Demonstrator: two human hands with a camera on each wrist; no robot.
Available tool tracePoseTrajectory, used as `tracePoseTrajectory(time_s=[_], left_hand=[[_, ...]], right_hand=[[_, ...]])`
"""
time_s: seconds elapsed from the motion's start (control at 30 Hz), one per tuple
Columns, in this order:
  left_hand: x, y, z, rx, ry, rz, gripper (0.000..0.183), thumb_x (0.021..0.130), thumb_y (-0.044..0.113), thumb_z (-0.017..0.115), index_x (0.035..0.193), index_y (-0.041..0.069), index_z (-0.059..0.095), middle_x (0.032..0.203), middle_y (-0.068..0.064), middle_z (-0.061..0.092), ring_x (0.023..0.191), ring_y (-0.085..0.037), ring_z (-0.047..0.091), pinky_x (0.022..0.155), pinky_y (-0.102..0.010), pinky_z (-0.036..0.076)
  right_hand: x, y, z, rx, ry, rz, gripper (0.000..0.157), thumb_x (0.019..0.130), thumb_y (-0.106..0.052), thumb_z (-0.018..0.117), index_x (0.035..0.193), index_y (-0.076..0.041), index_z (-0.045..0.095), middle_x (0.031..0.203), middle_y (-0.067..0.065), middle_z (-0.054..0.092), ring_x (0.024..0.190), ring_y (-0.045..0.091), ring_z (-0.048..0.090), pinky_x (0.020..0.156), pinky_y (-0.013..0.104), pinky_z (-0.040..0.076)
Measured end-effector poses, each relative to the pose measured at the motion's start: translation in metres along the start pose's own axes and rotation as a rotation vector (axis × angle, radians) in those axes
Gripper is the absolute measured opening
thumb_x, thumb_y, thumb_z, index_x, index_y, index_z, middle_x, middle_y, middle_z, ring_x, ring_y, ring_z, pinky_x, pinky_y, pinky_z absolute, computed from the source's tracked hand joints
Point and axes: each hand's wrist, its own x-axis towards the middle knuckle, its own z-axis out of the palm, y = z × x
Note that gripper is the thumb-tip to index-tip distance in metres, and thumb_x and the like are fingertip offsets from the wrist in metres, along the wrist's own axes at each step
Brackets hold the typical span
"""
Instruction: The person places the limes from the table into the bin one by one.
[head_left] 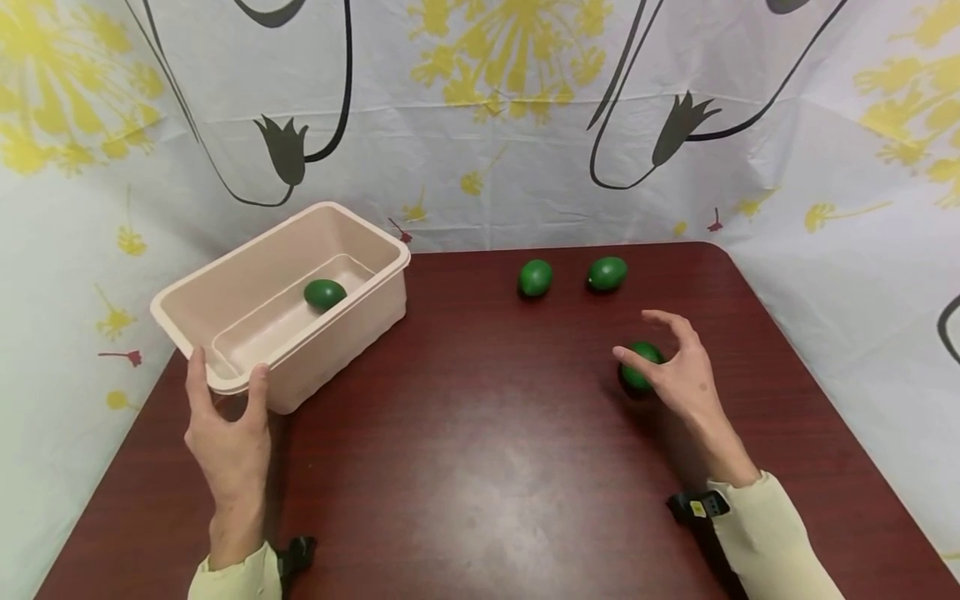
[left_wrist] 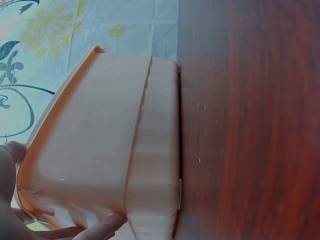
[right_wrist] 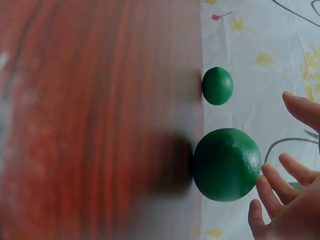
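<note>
My left hand (head_left: 228,437) grips the near corner of a beige plastic bin (head_left: 337,354), with thumb and finger at its rim. In the left wrist view, the fingers of that hand (left_wrist: 102,227) lie along the bin's end wall (left_wrist: 95,135). One green lime (head_left: 325,293) lies inside the bin. My right hand (head_left: 686,379) is over another green lime (head_left: 639,367) on the table, thumb and fingers spread apart around it. In the right wrist view, the fingertips are close beside this lime (right_wrist: 226,165); whether they touch it I cannot tell.
Two more green limes (head_left: 536,277) (head_left: 607,273) lie near the back edge of the dark red wooden table (head_left: 465,433). A white cloth (head_left: 487,183) with yellow and grey flower prints hangs behind and at both sides of the table.
</note>
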Motion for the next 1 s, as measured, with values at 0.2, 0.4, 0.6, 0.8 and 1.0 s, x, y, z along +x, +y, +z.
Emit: tracePoseTrajectory(time_s=[0.2,0.4,0.6,0.8,1.0], left_hand=[[0.000,0.000,-0.001,-0.002,-0.010,-0.010,0.071,0.092,0.043,0.078,0.152,0.053,0.042,0.148,-0.011,0.063,0.125,-0.025,0.060,0.112,-0.038,0.042],[0.001,0.001,0.001,-0.007,-0.014,-0.013,0.072,0.091,0.044,0.078,0.154,0.050,0.043,0.148,-0.011,0.063,0.127,-0.025,0.060,0.113,-0.038,0.041],[0.000,0.000,-0.001,-0.007,-0.011,-0.013,0.071,0.091,0.043,0.079,0.152,0.053,0.043,0.148,-0.010,0.063,0.126,-0.025,0.060,0.113,-0.042,0.041],[0.000,0.000,-0.001,-0.013,-0.018,-0.002,0.071,0.091,0.043,0.079,0.152,0.052,0.043,0.150,-0.011,0.061,0.132,-0.029,0.059,0.115,-0.041,0.040],[0.000,0.000,0.000,-0.012,-0.019,0.003,0.073,0.091,0.042,0.079,0.155,0.046,0.044,0.154,-0.008,0.059,0.136,-0.031,0.058,0.117,-0.043,0.039]], right_hand=[[-0.001,0.003,-0.003,-0.014,-0.040,0.027,0.076,0.087,-0.037,0.085,0.149,-0.010,0.051,0.153,0.017,0.049,0.141,0.039,0.045,0.110,0.060,0.036],[-0.002,0.005,-0.008,-0.031,-0.126,0.068,0.083,0.088,-0.040,0.084,0.155,-0.011,0.044,0.160,0.019,0.043,0.142,0.043,0.046,0.104,0.055,0.041],[-0.001,0.010,-0.008,-0.077,-0.215,0.045,0.087,0.087,-0.040,0.084,0.157,-0.010,0.041,0.158,0.020,0.044,0.142,0.042,0.047,0.099,0.044,0.043],[-0.002,0.015,-0.008,-0.092,-0.244,0.010,0.086,0.086,-0.027,0.087,0.155,-0.004,0.042,0.156,0.026,0.043,0.134,0.045,0.047,0.099,0.056,0.043],[-0.003,0.019,-0.010,-0.107,-0.263,0.031,0.084,0.086,-0.016,0.085,0.155,0.001,0.040,0.154,0.030,0.041,0.127,0.047,0.053,0.096,0.055,0.047]])
